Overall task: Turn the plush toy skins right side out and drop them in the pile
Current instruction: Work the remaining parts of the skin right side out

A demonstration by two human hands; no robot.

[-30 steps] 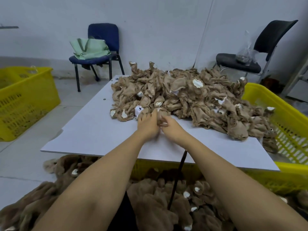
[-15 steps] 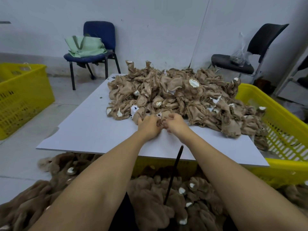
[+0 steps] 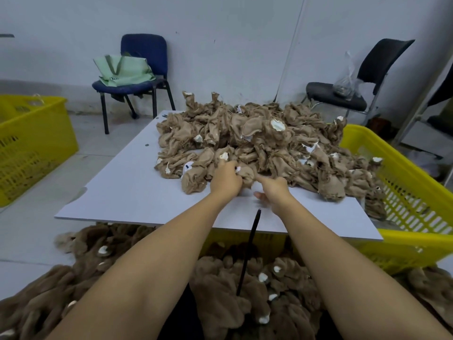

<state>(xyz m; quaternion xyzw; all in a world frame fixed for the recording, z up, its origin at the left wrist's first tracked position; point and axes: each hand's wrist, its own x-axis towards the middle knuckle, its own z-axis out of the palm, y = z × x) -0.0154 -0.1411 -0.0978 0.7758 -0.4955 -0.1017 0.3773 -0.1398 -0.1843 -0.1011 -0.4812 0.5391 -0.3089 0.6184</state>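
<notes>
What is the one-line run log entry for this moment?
left hand: grips skin | right hand: blurred, grip unclear | finished pile: below table

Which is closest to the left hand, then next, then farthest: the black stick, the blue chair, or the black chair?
From the left hand:
1. Black stick, just below, toward the person.
2. Blue chair, back left by the wall.
3. Black chair, back right, looks farthest.

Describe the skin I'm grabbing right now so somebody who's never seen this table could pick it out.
Start at the white table and its big heap of inside-out tan skins. Go to the heap's near edge, where both hands meet. The skin is the crumpled tan piece that the left hand grips, with the right hand at its other side; unlike its neighbours, it has hands on it.
</notes>
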